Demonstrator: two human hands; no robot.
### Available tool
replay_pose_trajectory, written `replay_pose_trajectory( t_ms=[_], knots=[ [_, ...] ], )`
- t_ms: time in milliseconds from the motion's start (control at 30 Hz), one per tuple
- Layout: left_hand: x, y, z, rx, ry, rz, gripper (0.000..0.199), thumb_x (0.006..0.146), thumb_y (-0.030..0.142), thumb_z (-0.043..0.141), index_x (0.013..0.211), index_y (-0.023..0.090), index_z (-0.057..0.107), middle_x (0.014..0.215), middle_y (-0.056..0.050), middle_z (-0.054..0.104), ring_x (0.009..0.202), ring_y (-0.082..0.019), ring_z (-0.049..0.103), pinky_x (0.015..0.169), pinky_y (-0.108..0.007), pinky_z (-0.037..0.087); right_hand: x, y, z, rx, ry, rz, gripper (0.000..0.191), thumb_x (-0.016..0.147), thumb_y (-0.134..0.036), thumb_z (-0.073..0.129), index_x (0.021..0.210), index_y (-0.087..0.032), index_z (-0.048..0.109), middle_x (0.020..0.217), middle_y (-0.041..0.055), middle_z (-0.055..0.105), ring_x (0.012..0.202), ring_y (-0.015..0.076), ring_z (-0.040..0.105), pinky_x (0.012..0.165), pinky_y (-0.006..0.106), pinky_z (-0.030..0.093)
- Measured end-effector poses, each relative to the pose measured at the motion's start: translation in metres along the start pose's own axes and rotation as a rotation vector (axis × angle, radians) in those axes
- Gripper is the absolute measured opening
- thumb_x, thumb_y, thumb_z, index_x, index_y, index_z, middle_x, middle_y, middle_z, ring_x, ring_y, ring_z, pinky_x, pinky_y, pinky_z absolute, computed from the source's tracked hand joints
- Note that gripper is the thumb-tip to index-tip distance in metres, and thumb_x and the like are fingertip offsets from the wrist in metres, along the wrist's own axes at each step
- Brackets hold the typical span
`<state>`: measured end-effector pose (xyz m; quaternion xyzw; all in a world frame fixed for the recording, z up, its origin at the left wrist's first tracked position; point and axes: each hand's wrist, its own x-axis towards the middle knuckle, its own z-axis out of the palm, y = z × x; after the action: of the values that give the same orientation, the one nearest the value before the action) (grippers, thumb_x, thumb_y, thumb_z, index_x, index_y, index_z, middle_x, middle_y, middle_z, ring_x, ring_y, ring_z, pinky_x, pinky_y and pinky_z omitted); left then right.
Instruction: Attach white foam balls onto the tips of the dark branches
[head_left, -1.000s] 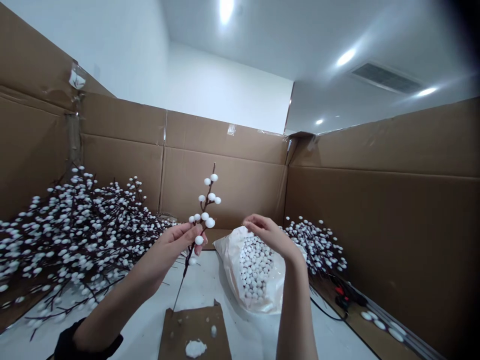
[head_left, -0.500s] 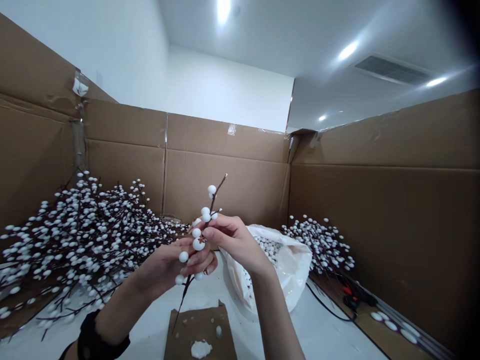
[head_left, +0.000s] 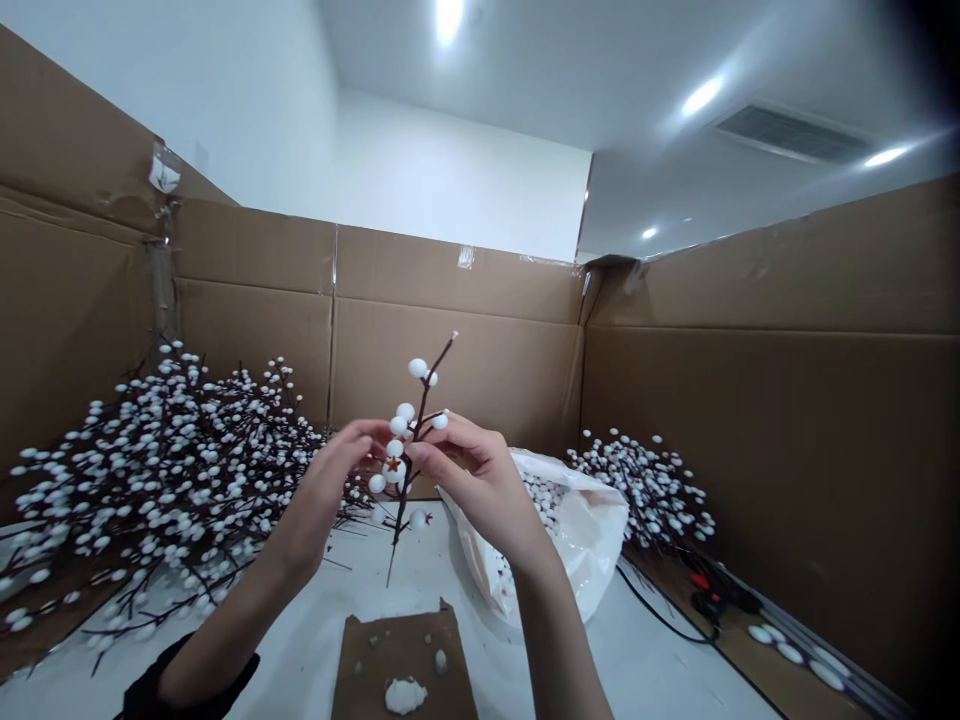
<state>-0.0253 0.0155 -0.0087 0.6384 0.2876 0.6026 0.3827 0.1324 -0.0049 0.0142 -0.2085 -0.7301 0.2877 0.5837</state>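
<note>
White beads (head_left: 406,411) on a dark brown branch (head_left: 403,495), held up off the tabletop (head_left: 296,640) between both hands. Change in the last half second: left hand (head_left: 326,485) has slid off the lower stem, and the stem's thin bottom end now hangs clear beneath the grip. Right hand (head_left: 484,485) has the stem pinched mid-length, thumb against it, other fingers partly hidden behind. Left is half-curled right beside the bead cluster; can't tell if it touches a bead or grips one. Reads to me as support passing to the right, leaving the left fingers freer around the beads. A second ago the right was over the white plastic bag (head_left: 596,525); now it's on the branch, and its forearm blocks part of the bag. Loose white balls (head_left: 541,500) show at the bag mouth. Branch leans slightly, top end to the right, bare tip pale. One bead faces the camera with a reddish-brown star mark. Below, apart from the branch: cardboard piece (head_left: 356,695) with a white blob (head_left: 406,695) on it. Finished-looking bead sprays: big left pile (head_left: 202,450), smaller right bunch (head_left: 645,490).
</note>
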Motion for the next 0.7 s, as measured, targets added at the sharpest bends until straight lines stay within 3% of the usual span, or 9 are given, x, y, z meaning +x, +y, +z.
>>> replay_pose_trajectory(
  t_ms=[67,167,267,467,700],
  knots=[
    [-0.004,0.002,-0.002,0.017,0.092,0.174,0.027,0.09,0.037,0.044,0.1,0.022,0.063,0.104,-0.003,0.062,0.099,-0.02,0.053,0.09,-0.029,0.04,0.0,-0.001,0.002,-0.093,-0.002,-0.022,0.017,0.084,-0.026,0.063,0.069,-0.019,0.063,0.078,-0.0001,0.058,0.075,0.0126,0.055,0.067,0.026,0.044],
    [-0.013,0.009,-0.001,0.022,0.093,0.287,0.023,0.09,0.038,0.048,0.105,0.026,0.061,0.106,-0.001,0.058,0.1,-0.016,0.051,0.088,-0.024,0.04,0.0,-0.001,0.004,-0.133,-0.027,-0.029,0.018,0.085,-0.026,0.062,0.068,-0.019,0.062,0.078,-0.0007,0.058,0.076,0.0125,0.054,0.069,0.027,0.043],
    [-0.02,0.017,0.003,0.09,0.097,0.266,0.017,0.086,0.036,0.059,0.101,0.027,0.06,0.099,0.001,0.055,0.093,-0.014,0.051,0.082,-0.021,0.041,0.0,0.0,0.007,-0.118,-0.069,-0.005,0.017,0.085,-0.027,0.062,0.07,-0.019,0.062,0.077,-0.0013,0.055,0.072,0.0114,0.053,0.063,0.025,0.042],
    [-0.02,0.019,0.003,0.125,0.111,0.194,0.012,0.083,0.035,0.064,0.083,0.024,0.059,0.084,0.004,0.053,0.078,-0.01,0.05,0.07,-0.018,0.04,-0.002,0.0,0.015,-0.118,-0.113,0.034,0.017,0.087,-0.03,0.058,0.074,-0.02,0.064,0.076,-0.0009,0.053,0.069,0.0118,0.052,0.056,0.023,0.039],
    [-0.018,0.021,-0.003,-0.005,0.218,0.172,0.013,0.081,0.035,0.067,0.081,0.023,0.06,0.082,0.004,0.057,0.078,-0.01,0.053,0.071,-0.017,0.044,-0.001,0.002,0.01,-0.122,-0.094,0.083,0.027,0.089,-0.043,0.053,0.077,-0.02,0.062,0.081,0.0016,0.06,0.077,0.0145,0.054,0.066,0.026,0.041]
  ],
)
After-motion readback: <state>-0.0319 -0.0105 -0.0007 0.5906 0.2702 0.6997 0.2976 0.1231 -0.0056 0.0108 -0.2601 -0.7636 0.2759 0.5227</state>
